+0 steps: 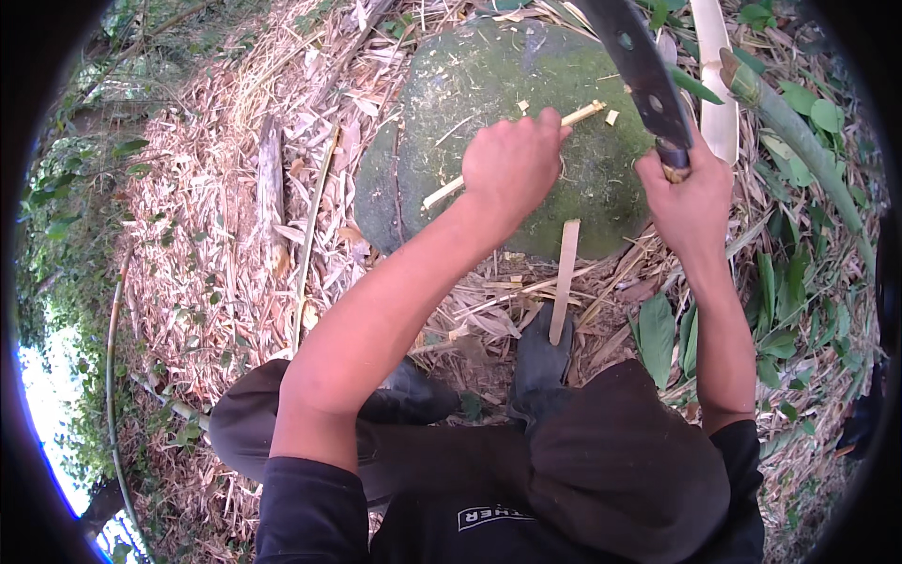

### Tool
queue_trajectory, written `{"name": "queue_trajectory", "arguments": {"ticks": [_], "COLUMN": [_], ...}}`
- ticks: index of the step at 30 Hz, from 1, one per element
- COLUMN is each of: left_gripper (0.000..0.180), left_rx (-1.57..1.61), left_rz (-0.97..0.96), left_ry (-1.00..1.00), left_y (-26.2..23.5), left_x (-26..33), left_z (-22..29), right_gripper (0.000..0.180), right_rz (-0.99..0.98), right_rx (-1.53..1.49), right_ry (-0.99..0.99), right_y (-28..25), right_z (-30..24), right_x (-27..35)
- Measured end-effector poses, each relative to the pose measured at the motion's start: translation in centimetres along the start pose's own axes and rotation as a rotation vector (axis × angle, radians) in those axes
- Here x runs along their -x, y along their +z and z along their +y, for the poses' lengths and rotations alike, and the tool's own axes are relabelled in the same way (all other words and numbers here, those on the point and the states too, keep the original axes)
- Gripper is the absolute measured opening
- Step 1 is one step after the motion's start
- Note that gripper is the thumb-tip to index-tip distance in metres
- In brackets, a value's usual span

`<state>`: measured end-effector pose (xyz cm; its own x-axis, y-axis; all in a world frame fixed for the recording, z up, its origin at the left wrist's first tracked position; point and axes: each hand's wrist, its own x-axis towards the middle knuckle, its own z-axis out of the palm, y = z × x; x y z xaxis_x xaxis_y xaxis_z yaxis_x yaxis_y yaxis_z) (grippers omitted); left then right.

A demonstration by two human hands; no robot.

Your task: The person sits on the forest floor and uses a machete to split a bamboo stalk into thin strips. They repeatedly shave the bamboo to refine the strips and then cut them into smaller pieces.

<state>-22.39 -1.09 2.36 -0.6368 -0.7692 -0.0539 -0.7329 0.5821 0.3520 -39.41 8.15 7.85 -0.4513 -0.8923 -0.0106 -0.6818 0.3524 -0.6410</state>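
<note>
My left hand [512, 164] is closed around a thin pale stick [444, 194], whose ends stick out on both sides of the fist. It is held over a mossy green boulder [526, 75]. In my right hand [691, 193] is the handle of a machete [644, 80], its dark, holed blade raised toward the top edge of the view over the boulder's right side. Small pale chips [612, 117] lie on the stone near the stick's far end. A flat pale strip [565, 282] leans against the boulder's near edge, by my boot.
Dry leaves [188, 244] litter the ground all around. A thick green bamboo stalk [799, 132] and a wide pale split piece [718, 75] lie to the right, among green leaves. A weathered log piece [271, 179] and a long thin strip [317, 235] lie to the left.
</note>
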Motion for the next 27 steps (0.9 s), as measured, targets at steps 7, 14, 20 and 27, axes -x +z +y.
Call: {"name": "queue_trajectory", "arguments": {"ticks": [7, 14, 20, 27], "left_gripper": [0.037, 0.039, 0.039, 0.04], "left_rx": [0.016, 0.026, -0.009, 0.092], "left_rz": [0.008, 0.006, -0.003, -0.015], "left_ry": [0.031, -0.077, -0.093, -0.305], "left_y": [-0.5, -1.1, -1.4, -1.7], "left_x": [-1.4, -1.6, -0.4, -0.2], "left_z": [0.2, -1.4, -3.1, -3.7], "right_gripper": [0.025, 0.026, 0.028, 0.031], "right_rz": [-0.158, -0.044, -0.114, -0.178], "right_rx": [0.209, 0.04, 0.088, 0.032], "right_ry": [-0.006, -0.06, -0.032, -0.163], "right_y": [1.0, 0.4, 1.1, 1.3], "right_z": [2.3, 0.1, 1.0, -3.0], "right_x": [-1.6, -1.3, -2.1, -3.1]}}
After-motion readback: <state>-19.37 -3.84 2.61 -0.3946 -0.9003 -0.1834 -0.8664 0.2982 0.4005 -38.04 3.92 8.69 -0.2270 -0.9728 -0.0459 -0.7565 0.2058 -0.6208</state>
